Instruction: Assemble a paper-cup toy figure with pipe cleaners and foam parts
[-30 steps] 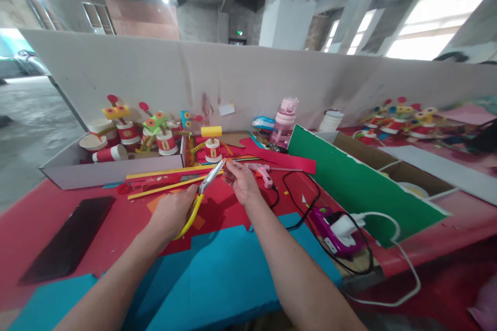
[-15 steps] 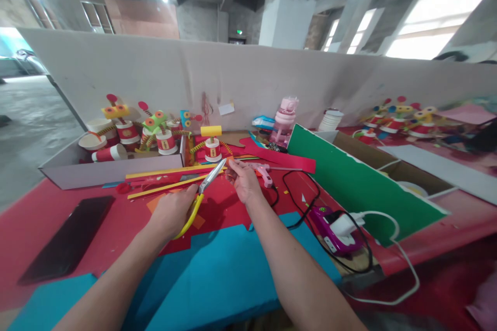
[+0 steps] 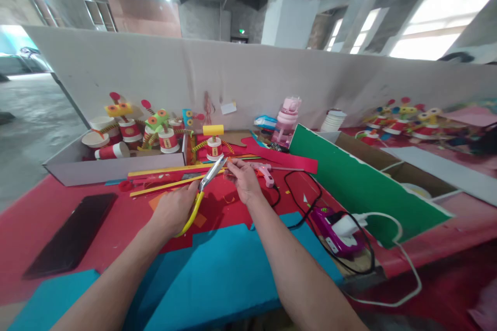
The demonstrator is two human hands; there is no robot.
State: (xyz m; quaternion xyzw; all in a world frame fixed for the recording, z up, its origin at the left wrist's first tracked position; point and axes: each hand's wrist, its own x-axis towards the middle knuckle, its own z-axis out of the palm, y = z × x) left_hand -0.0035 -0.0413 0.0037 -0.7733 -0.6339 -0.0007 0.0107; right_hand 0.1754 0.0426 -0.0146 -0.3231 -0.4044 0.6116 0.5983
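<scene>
My left hand (image 3: 174, 209) is wrapped round the yellow handles of a pair of scissors (image 3: 202, 192), whose steel blades point up and to the right. My right hand (image 3: 244, 182) is held just right of the blade tips, fingers pinched on something small that I cannot make out. Both hands hover over a red sheet (image 3: 217, 207) on the table, with a small red scrap (image 3: 230, 198) lying below them. Yellow paper strips (image 3: 166, 178) lie just behind the scissors.
A blue foam sheet (image 3: 229, 274) covers the near table edge. A black phone (image 3: 70, 240) lies at left. A pink glue gun (image 3: 264, 172), black cable, purple power strip (image 3: 334, 231), green board (image 3: 361, 186), pink bottle (image 3: 286, 119) and paper-cup figures (image 3: 155, 132) stand around.
The scissors and my right hand have dropped slightly toward the table; a small red scrap now lies below them. The view has tilted a little.
</scene>
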